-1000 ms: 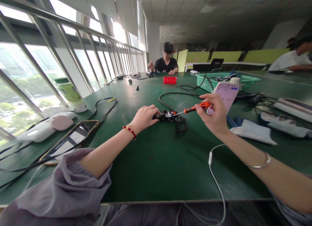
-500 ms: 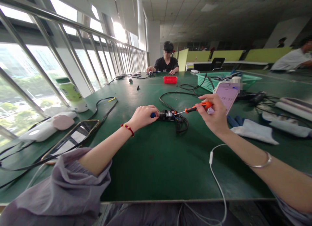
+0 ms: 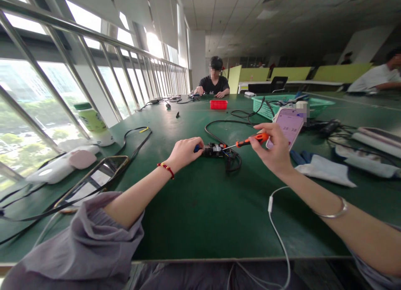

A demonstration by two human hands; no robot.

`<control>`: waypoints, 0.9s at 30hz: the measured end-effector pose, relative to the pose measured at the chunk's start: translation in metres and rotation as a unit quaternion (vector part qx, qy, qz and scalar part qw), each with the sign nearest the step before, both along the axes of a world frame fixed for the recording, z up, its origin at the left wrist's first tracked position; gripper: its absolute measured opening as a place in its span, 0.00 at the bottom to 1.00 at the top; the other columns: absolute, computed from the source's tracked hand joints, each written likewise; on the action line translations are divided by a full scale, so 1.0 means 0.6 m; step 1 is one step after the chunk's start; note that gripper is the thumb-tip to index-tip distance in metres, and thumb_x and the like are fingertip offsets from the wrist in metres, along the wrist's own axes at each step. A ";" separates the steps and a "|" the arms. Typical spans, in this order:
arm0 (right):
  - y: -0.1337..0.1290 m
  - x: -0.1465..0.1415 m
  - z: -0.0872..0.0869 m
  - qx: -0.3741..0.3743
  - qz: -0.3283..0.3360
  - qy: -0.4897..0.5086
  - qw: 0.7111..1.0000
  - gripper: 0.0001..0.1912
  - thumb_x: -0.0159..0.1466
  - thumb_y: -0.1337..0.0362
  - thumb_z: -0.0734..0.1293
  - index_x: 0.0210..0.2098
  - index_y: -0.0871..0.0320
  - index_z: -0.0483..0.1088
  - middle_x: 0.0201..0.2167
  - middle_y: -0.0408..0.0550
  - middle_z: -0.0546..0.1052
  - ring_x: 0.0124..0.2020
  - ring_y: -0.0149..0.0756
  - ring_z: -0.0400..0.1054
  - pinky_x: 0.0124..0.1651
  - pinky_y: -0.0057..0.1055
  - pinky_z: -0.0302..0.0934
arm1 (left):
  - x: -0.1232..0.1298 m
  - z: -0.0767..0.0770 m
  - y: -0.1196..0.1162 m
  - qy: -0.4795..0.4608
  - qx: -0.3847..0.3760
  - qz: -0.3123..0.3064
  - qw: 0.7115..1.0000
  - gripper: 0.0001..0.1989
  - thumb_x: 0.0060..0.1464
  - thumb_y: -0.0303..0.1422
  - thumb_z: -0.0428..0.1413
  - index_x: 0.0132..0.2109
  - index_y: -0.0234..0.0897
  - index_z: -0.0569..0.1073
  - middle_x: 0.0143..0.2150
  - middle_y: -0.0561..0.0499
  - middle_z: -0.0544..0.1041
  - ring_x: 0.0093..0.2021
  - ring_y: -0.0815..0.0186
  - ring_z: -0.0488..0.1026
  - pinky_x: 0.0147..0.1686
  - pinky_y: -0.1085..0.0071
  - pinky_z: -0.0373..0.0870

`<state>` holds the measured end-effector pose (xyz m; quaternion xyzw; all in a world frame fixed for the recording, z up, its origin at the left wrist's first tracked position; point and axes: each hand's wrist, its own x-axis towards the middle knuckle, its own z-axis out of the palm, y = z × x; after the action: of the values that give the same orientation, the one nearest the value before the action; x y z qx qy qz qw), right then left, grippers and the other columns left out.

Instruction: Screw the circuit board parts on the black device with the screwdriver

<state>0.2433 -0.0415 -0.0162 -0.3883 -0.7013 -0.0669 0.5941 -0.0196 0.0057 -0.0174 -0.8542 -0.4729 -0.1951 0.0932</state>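
Observation:
Near the middle of the green table lies a small black device with silvery parts and thin coloured wires at its right end. My left hand is closed on the blue part at the device's left end; its fingertips partly cover that part. In my right hand is an orange and black screwdriver, held by the handle with the shaft pointing left. The screwdriver's tip meets the right end of the device, among the wires. A black cable loops away behind the device.
A phone showing a timer leans by a green basket. Gloves lie right, a second phone and bottle left. Farther back are a red box and a seated person. A white cord crosses the front edge.
The screwdriver and my right hand have shifted very slightly left, the tip still at the device. My left hand keeps its hold. Across the table, the person's hand has moved a little.

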 end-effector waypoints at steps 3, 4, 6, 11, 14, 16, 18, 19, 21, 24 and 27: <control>0.000 0.000 0.001 -0.003 0.006 -0.001 1.000 0.12 0.57 0.62 0.67 0.41 0.54 0.65 0.29 0.42 0.69 0.29 0.34 0.66 0.35 0.35 0.61 | 0.001 0.001 0.003 -0.007 -0.008 0.007 1.000 0.08 0.55 0.35 0.53 0.42 0.42 0.72 0.43 0.53 0.78 0.40 0.61 0.75 0.36 0.69 0.67; 0.000 -0.001 0.002 -0.003 0.008 -0.001 1.000 0.12 0.57 0.62 0.67 0.41 0.54 0.65 0.29 0.42 0.69 0.29 0.33 0.66 0.34 0.34 0.61 | 0.002 0.000 0.004 -0.008 -0.008 0.008 1.000 0.08 0.55 0.34 0.53 0.43 0.42 0.72 0.43 0.53 0.78 0.40 0.61 0.75 0.36 0.69 0.67; -0.001 -0.001 0.002 0.000 0.010 0.000 1.000 0.12 0.57 0.62 0.67 0.40 0.54 0.66 0.28 0.41 0.69 0.28 0.33 0.66 0.33 0.33 0.61 | 0.006 -0.001 0.004 -0.012 -0.010 0.005 1.000 0.10 0.54 0.33 0.54 0.45 0.41 0.72 0.44 0.52 0.77 0.41 0.61 0.74 0.37 0.68 0.68; -0.005 -0.002 0.002 -0.022 -0.009 -0.011 1.000 0.07 0.57 0.61 0.67 0.35 0.54 0.68 0.23 0.40 0.70 0.26 0.33 0.65 0.33 0.33 0.60 | 0.019 0.000 0.006 0.012 -0.019 0.007 1.000 0.14 0.53 0.31 0.54 0.48 0.39 0.73 0.45 0.49 0.73 0.44 0.60 0.72 0.43 0.67 0.69; -0.007 -0.005 0.002 -0.022 -0.013 -0.014 1.000 0.06 0.57 0.61 0.67 0.33 0.54 0.68 0.24 0.41 0.70 0.27 0.33 0.65 0.36 0.35 0.61 | 0.023 0.002 0.010 0.031 -0.034 0.017 0.999 0.15 0.53 0.31 0.55 0.48 0.40 0.73 0.44 0.48 0.71 0.44 0.59 0.71 0.44 0.66 0.69; -0.006 -0.007 0.002 -0.005 0.008 -0.002 1.000 0.12 0.56 0.63 0.68 0.40 0.54 0.67 0.26 0.41 0.70 0.29 0.34 0.66 0.38 0.36 0.62 | 0.024 0.003 0.014 0.040 -0.044 0.017 0.998 0.15 0.52 0.31 0.56 0.49 0.39 0.74 0.45 0.48 0.70 0.44 0.59 0.71 0.45 0.66 0.69; -0.006 -0.009 0.002 0.009 0.038 0.012 0.999 0.18 0.55 0.66 0.68 0.45 0.55 0.64 0.32 0.44 0.71 0.33 0.35 0.68 0.41 0.37 0.63 | 0.024 0.002 0.016 0.046 -0.046 0.012 0.998 0.16 0.51 0.31 0.57 0.49 0.38 0.73 0.45 0.47 0.69 0.45 0.59 0.70 0.45 0.66 0.68; -0.006 -0.009 0.002 0.010 0.045 0.014 0.999 0.19 0.55 0.66 0.68 0.46 0.55 0.64 0.34 0.45 0.71 0.34 0.35 0.68 0.41 0.37 0.63 | 0.023 0.001 0.017 0.049 -0.042 0.010 0.998 0.16 0.51 0.31 0.57 0.49 0.38 0.73 0.45 0.47 0.69 0.46 0.59 0.69 0.46 0.67 0.68; -0.005 -0.009 0.001 -0.006 0.034 0.006 0.999 0.14 0.56 0.64 0.68 0.42 0.55 0.66 0.32 0.44 0.72 0.33 0.35 0.68 0.39 0.36 0.63 | 0.021 -0.002 0.016 0.056 -0.032 0.007 0.998 0.17 0.51 0.31 0.58 0.50 0.38 0.72 0.46 0.47 0.68 0.46 0.59 0.68 0.46 0.67 0.68; -0.006 -0.008 0.000 -0.044 -0.001 -0.012 0.999 0.06 0.58 0.60 0.67 0.33 0.55 0.68 0.23 0.41 0.70 0.27 0.34 0.66 0.36 0.35 0.61 | 0.017 -0.005 0.014 0.057 -0.028 0.003 0.998 0.18 0.52 0.33 0.57 0.50 0.38 0.72 0.46 0.47 0.67 0.47 0.59 0.68 0.45 0.66 0.69; -0.004 -0.009 0.000 -0.033 0.012 0.017 0.999 0.09 0.58 0.61 0.67 0.37 0.54 0.67 0.24 0.41 0.71 0.29 0.35 0.67 0.37 0.35 0.62 | 0.013 -0.005 0.013 0.050 -0.037 -0.009 0.998 0.19 0.52 0.35 0.57 0.52 0.39 0.72 0.47 0.47 0.67 0.47 0.59 0.68 0.45 0.66 0.69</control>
<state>0.2378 -0.0439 -0.0165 -0.3999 -0.6976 -0.0300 0.5937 -0.0120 0.0134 -0.0203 -0.8698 -0.4671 -0.1357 0.0833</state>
